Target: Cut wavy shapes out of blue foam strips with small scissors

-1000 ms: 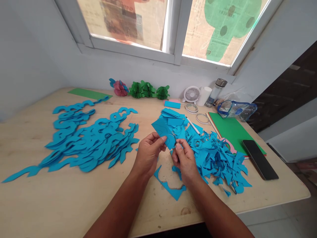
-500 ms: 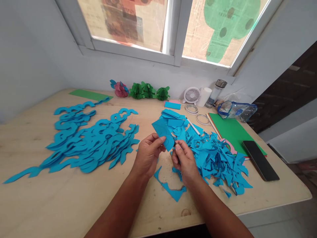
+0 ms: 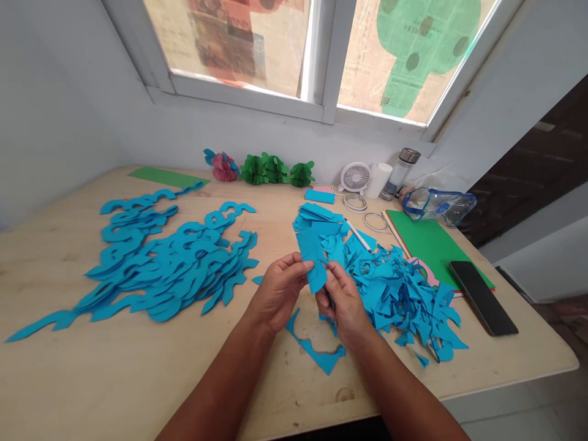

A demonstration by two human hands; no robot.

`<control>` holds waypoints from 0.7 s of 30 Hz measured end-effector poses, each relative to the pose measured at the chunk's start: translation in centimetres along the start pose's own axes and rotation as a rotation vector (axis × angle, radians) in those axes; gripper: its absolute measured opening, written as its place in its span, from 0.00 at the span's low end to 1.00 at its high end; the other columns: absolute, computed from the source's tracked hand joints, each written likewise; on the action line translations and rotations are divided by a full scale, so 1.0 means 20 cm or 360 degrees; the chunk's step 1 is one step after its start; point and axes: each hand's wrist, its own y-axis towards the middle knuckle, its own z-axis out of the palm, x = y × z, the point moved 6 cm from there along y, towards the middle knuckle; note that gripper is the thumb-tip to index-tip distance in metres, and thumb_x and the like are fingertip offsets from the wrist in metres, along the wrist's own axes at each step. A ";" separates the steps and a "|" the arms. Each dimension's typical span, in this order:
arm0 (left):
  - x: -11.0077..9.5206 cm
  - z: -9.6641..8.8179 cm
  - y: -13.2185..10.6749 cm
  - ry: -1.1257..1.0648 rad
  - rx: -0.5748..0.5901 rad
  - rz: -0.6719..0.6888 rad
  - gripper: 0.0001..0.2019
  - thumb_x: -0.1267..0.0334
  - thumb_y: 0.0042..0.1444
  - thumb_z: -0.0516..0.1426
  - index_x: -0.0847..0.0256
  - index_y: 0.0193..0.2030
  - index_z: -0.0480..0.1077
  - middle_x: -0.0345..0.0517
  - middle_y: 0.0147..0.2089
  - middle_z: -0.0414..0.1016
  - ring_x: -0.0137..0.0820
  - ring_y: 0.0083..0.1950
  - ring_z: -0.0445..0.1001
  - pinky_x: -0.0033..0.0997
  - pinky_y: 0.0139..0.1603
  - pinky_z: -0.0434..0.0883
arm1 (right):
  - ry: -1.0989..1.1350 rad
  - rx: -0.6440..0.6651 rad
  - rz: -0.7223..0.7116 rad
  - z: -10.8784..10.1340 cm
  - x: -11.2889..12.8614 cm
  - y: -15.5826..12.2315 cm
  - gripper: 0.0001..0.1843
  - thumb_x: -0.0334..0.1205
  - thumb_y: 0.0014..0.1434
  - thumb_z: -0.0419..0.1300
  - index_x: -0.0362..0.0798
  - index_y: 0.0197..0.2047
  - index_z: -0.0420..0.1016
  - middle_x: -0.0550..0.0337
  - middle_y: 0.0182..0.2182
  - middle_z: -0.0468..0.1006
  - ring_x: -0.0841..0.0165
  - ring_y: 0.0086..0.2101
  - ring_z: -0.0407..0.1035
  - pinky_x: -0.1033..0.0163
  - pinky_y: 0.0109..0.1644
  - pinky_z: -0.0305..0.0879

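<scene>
My left hand [image 3: 285,283] pinches a piece of blue paper [image 3: 313,252] between thumb and fingers. The paper has a rounded lower edge and drawn curved lines. At its right edge my right hand [image 3: 340,294] is closed around a small pair of scissors, mostly hidden by the fingers; only dark bits of it show. Below the hands lies a blue offcut with a curved inner edge [image 3: 316,355]. A heap of blue paper scraps [image 3: 395,288] spreads just right of my right hand. Behind the held paper is a stack of blue paper pieces [image 3: 319,214].
Wavy blue cut-outs [image 3: 174,263] are piled on the left. A white pen [image 3: 358,236], rolls of tape [image 3: 355,202], a small fan [image 3: 356,177], a bottle [image 3: 400,174], green paper [image 3: 427,245] and a phone [image 3: 483,298] lie to the right. Green paper ornaments [image 3: 274,168] stand by the wall.
The blue paper has turned more upright and shifted slightly right and down. My left thumb moved with it, and my right hand's fingers now sit closer against its edge.
</scene>
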 end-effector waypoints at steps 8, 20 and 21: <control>0.01 0.02 0.00 0.0151 0.0083 0.0044 0.08 0.62 0.41 0.66 0.63 0.26 0.73 0.48 0.30 0.77 0.36 0.33 0.74 0.36 0.35 0.71 | -0.0065 -0.0107 -0.0025 -0.01 0.00 0.01 0.19 0.54 0.56 0.60 0.49 0.42 0.66 0.74 0.14 0.59 0.79 0.14 0.46 0.73 0.16 0.39; -0.03 -0.01 0.00 0.0306 -0.0045 0.0215 0.08 0.62 0.41 0.66 0.62 0.26 0.73 0.45 0.28 0.75 0.35 0.34 0.73 0.34 0.37 0.70 | -0.0128 -0.0156 -0.0043 -0.02 0.02 0.01 0.21 0.54 0.55 0.59 0.48 0.44 0.66 0.74 0.13 0.59 0.78 0.13 0.45 0.72 0.15 0.39; -0.03 -0.02 0.00 0.0299 -0.0086 0.0230 0.09 0.62 0.40 0.66 0.62 0.25 0.72 0.44 0.27 0.74 0.34 0.33 0.72 0.33 0.36 0.70 | -0.0124 -0.0153 -0.0034 -0.02 0.01 0.02 0.20 0.54 0.55 0.59 0.48 0.43 0.66 0.74 0.13 0.58 0.78 0.13 0.45 0.72 0.15 0.39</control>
